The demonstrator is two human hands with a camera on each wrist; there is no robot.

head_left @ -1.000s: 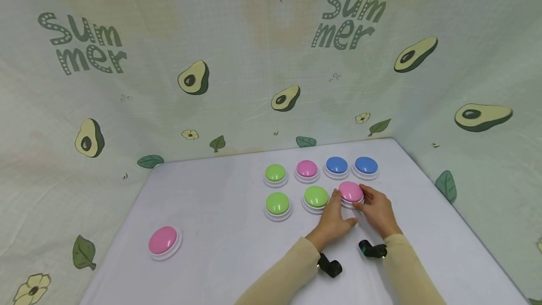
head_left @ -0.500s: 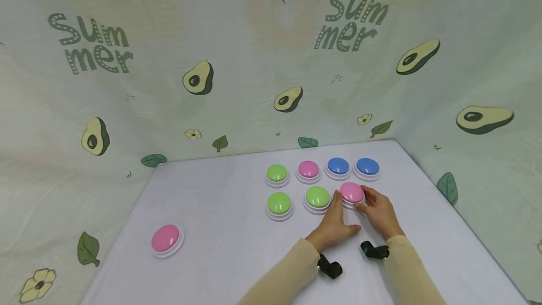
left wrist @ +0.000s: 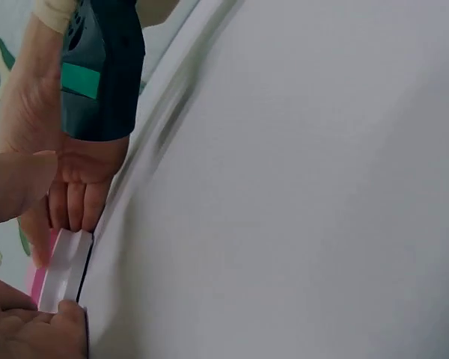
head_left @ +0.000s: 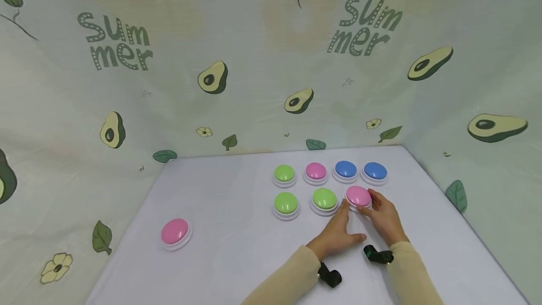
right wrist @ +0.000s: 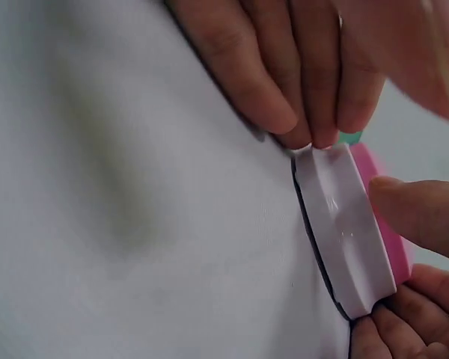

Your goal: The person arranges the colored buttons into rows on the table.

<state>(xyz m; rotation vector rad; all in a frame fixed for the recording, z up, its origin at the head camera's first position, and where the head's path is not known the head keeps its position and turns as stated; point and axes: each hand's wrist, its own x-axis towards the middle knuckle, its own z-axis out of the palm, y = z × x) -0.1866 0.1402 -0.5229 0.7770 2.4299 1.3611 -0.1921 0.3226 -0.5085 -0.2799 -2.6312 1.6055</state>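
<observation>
A round pink push button point(head_left: 358, 196) with a white base lies between my two hands in the head view. My right hand point(head_left: 386, 219) grips it from the right; in the right wrist view its thumb lies against the pink edge of the button point(right wrist: 352, 232) and its other fingers curl round the far end. From the left, my left hand point(head_left: 336, 235) touches the white base with straight fingers, its thumb held away to the right. Just left of those fingertips sits a green push button point(head_left: 324, 198). Both wrists carry a small black camera.
Another green button point(head_left: 285, 203) is farther left. Along the back stand a green button point(head_left: 284, 173), a pink button point(head_left: 316, 171) and two blue buttons point(head_left: 346, 169). One pink button point(head_left: 175, 231) lies alone at the left on the white table point(head_left: 228, 258). Printed cloth point(head_left: 254, 121) hangs behind.
The head view has turned slightly, so everything sits a little farther right in it. Both hands stay at the same pink button, with hardly any motion against the table.
</observation>
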